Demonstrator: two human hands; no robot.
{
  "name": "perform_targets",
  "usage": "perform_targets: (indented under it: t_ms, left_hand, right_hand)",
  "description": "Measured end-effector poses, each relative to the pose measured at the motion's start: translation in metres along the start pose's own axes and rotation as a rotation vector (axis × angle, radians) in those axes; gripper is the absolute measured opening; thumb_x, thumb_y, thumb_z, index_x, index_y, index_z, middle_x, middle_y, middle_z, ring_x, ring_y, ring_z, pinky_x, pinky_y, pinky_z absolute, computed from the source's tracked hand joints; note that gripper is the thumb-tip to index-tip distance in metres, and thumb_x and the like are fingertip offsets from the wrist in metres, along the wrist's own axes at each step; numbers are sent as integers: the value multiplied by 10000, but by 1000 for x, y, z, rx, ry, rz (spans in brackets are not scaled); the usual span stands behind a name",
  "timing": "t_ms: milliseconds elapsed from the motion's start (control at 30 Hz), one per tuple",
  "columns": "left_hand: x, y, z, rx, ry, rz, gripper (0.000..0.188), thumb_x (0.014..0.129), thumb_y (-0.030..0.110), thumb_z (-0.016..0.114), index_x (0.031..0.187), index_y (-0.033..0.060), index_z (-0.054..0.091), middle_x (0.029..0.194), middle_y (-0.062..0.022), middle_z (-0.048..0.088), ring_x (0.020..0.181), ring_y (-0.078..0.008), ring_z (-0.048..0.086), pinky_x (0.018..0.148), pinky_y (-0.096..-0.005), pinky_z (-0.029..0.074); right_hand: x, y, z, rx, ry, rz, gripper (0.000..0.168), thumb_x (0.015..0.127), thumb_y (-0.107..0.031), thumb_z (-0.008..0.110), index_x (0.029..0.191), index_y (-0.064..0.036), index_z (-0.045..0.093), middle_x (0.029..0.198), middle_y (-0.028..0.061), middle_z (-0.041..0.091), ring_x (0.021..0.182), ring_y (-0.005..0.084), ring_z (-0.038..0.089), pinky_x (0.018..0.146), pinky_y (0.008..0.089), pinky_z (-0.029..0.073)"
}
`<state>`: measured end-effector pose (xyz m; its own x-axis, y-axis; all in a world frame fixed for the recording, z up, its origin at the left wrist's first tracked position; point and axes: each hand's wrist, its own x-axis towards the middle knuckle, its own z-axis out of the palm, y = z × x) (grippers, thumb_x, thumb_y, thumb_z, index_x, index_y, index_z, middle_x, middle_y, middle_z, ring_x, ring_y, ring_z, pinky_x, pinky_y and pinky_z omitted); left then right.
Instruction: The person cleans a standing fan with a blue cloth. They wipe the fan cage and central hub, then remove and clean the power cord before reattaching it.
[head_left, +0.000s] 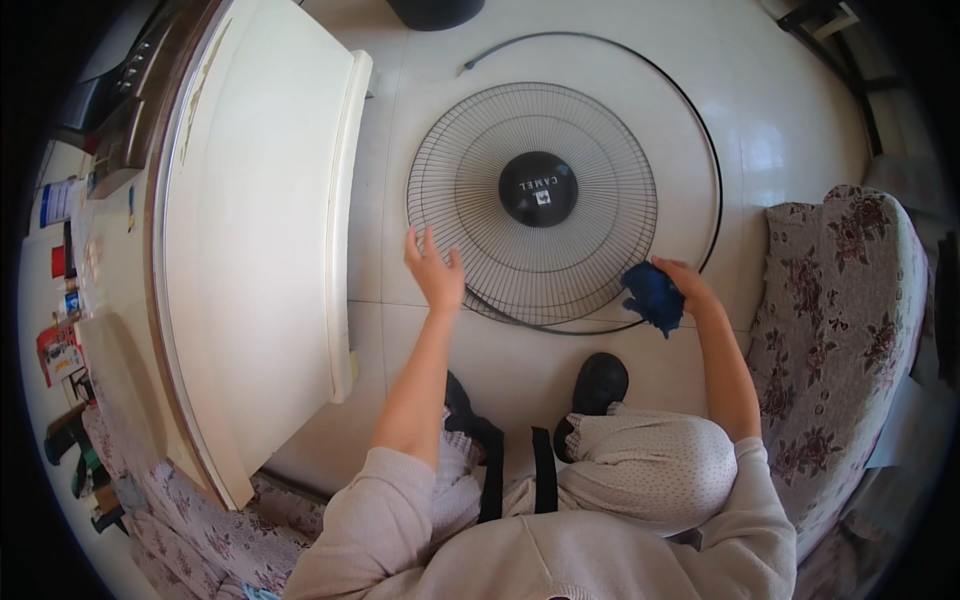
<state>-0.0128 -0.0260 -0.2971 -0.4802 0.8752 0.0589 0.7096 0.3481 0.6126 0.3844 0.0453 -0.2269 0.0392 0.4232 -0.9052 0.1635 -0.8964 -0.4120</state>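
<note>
A round wire fan grille (480, 135) with a black Camel hub cap (538, 189) lies on the tiled floor in front of me. At its lower left edge is my left hand (436, 271), fingers apart, holding nothing; whether it touches the wires I cannot tell. My right hand (686, 283) grips a crumpled dark blue cloth (654, 298) by the grille's lower right edge. A thin black ring band (709, 135) with a free end at the top curves around the right of the grille and runs partly beneath its lower edge.
A cream cabinet or table (262, 187) stands at the left. To the right is a seat with a floral cover (810, 330). A dark round container (436, 11) stands at the top edge. My black shoes (601, 382) are on the floor just below the grille.
</note>
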Motion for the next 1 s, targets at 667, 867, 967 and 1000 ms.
perform_targets:
  t_ms: [667,867,967,1000]
  left_hand:
    - [37,114,29,560,-714,348,1206,543,681,734,1492,271,112,1557,-101,-96,1421,-333,-133,998,-743,90]
    - [38,116,31,574,-734,331,1216,534,684,734,1492,266,114,1558,-104,-93,1423,-332,-125,993,-745,90]
    - [40,118,29,590,-730,325,1226,530,686,734,1494,260,108,1557,-110,-89,1424,-336,-117,989,-748,86]
    - [41,117,29,594,-733,325,1226,532,685,734,1494,259,105,1557,-112,-90,1424,-337,-116,988,-749,83]
  right_hand:
    - [89,-85,69,-990,584,-1402,397,792,-153,622,1188,-184,606,1267,51,541,1171,306,480,961,507,399]
    - [113,-90,90,-988,840,-1144,402,783,-151,582,1184,-178,580,1207,60,562,1098,284,511,831,488,424]
    - [60,-71,152,-1162,665,-1421,353,769,-147,583,1117,-194,619,1226,35,547,1171,254,470,904,505,377]
    - [51,-70,156,-1152,471,-1572,345,762,-137,591,1100,-196,628,1232,32,548,1154,250,489,924,485,379]
